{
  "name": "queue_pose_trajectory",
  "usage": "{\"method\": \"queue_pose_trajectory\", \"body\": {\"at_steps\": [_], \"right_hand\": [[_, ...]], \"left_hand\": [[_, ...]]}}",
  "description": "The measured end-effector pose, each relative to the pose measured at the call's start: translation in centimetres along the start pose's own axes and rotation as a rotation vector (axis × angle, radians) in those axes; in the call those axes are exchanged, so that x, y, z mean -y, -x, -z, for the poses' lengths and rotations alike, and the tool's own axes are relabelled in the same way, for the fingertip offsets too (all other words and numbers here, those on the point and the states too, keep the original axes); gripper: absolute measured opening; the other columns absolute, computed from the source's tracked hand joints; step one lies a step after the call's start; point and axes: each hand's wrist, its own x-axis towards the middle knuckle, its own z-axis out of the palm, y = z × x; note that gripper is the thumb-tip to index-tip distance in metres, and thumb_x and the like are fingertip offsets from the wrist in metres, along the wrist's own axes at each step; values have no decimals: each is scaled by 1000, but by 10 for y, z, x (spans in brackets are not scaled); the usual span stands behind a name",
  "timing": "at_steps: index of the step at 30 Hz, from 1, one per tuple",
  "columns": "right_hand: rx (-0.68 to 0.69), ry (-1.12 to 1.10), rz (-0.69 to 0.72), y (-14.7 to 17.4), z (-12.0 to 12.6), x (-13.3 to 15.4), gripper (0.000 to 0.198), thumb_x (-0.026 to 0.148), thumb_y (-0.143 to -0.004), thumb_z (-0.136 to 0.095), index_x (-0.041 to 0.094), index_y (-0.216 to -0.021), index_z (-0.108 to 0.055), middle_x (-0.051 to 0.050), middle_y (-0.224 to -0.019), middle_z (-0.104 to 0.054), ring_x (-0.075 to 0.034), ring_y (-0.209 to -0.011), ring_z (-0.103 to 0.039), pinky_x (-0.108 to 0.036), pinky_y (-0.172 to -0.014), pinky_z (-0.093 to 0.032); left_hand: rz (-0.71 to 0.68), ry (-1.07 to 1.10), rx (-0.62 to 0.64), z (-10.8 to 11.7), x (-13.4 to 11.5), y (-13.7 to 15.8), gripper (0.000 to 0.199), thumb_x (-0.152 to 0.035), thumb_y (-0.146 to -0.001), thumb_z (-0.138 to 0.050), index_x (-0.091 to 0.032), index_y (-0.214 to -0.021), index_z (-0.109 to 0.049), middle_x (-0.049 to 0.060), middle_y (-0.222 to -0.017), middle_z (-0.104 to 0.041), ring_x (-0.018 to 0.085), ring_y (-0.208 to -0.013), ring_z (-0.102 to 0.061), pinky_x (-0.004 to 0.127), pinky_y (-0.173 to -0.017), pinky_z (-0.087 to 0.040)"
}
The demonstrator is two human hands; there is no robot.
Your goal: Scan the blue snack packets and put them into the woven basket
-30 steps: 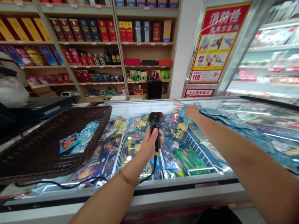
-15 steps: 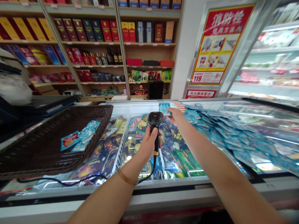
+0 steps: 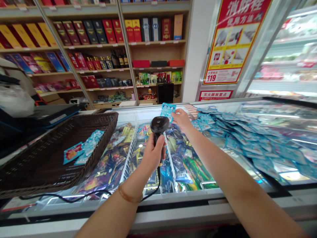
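Observation:
My left hand point(image 3: 154, 149) is wrapped round the handle of a black barcode scanner point(image 3: 159, 125), held upright over the freezer's glass top. A cable runs down from its grip. Just beyond the scanner head, my right hand point(image 3: 182, 119) pinches a light blue snack packet point(image 3: 168, 110) by its right edge. The packet's printed face is turned toward me. To the right lies a large spread pile of similar blue packets point(image 3: 250, 138). On the left, a dark brown wicker basket point(image 3: 37, 165) holds several blue packets point(image 3: 90, 145), one showing a red panel.
Under the glass of the chest freezer point(image 3: 173, 206), wire dividers point(image 3: 130, 153) separate bagged goods. The scanner's black cable point(image 3: 66, 199) crosses the front left. Shelves of boxes point(image 3: 111, 31) and a red poster point(image 3: 230, 49) stand behind. A dark device point(image 3: 56, 114) sits beyond the basket.
My left hand and the scanner have shifted slightly left. The packet in my right hand has moved left and up a little, and is now tilted. The camera view has shifted slightly.

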Motion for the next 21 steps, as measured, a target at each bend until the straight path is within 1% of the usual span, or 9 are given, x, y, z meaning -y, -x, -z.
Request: {"method": "queue_pose_trajectory", "body": {"at_steps": [4,10,15,21], "right_hand": [[-5,26,5,1,-1,0,20,22,-79,-66,25,-80,-47,6,-65,-62,-13,-61,-61,-26,-64,-50],[-13,40,32,2,-4,2,26,27,-75,-72,25,-80,-47,6,-65,-60,-14,-65,-62,-25,-64,-48],[-17,8,29,3,-4,5,23,24,-76,-69,24,-81,-47,7,-63,-59,-14,-65,-62,-25,-63,-48],[-20,6,50,3,-5,3,26,24,-75,-72,25,-79,-47,8,-60,-54,-13,-62,-60,-24,-61,-47]], "left_hand": [[8,-34,-10,1,-2,1,48,-64,-82,-66,-21,-91,-48,-4,-70,-55,7,-42,-46,21,-38,-36],[3,-88,46,2,-3,2,48,-65,-83,-64,-21,-90,-47,-4,-67,-54,7,-41,-46,21,-38,-35],[12,-90,57,1,-3,2,49,-65,-82,-65,-21,-94,-48,-5,-67,-54,7,-40,-45,21,-37,-36],[-6,-104,69,2,0,1,47,-64,-83,-64,-21,-91,-47,-5,-67,-53,7,-41,-45,21,-37,-35]]}}
